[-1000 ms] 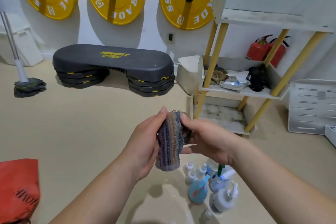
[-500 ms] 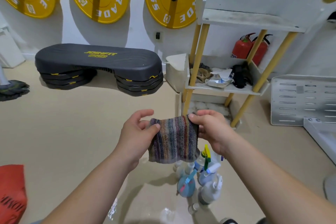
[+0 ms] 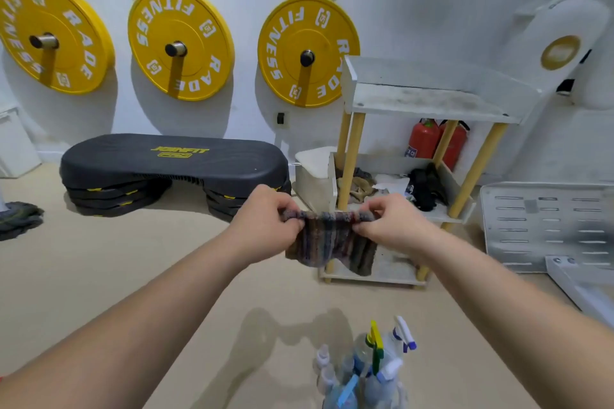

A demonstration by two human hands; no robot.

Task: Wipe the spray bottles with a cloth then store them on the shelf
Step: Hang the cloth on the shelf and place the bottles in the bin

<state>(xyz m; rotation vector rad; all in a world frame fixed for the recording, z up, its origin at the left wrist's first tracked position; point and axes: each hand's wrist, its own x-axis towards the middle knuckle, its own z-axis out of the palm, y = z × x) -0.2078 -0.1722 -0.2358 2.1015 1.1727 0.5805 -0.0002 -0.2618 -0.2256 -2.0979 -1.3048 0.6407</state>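
Note:
A striped, multicoloured cloth (image 3: 327, 242) hangs in mid-air in front of me. My left hand (image 3: 265, 219) pinches its top left corner and my right hand (image 3: 388, 222) pinches its top right corner, so the cloth is spread between them. Several spray bottles (image 3: 365, 372) with blue, white, yellow and green triggers stand clustered on the beige floor near the bottom edge, below my hands. The white shelf (image 3: 428, 103) with yellow wooden legs stands beyond the cloth against the wall; its top board is bare and its middle board holds rags and dark items.
A black step platform (image 3: 172, 163) lies on the floor to the left of the shelf. Yellow weight plates (image 3: 179, 43) hang on the wall. Two red fire extinguishers (image 3: 432, 139) stand behind the shelf. A white slotted panel (image 3: 548, 226) leans at the right. A mop head (image 3: 16, 219) lies far left.
Both hands have raised the cloth and drawn it out wider by its top corners. My view has tilted up, so the bottles now sit lower in the frame.

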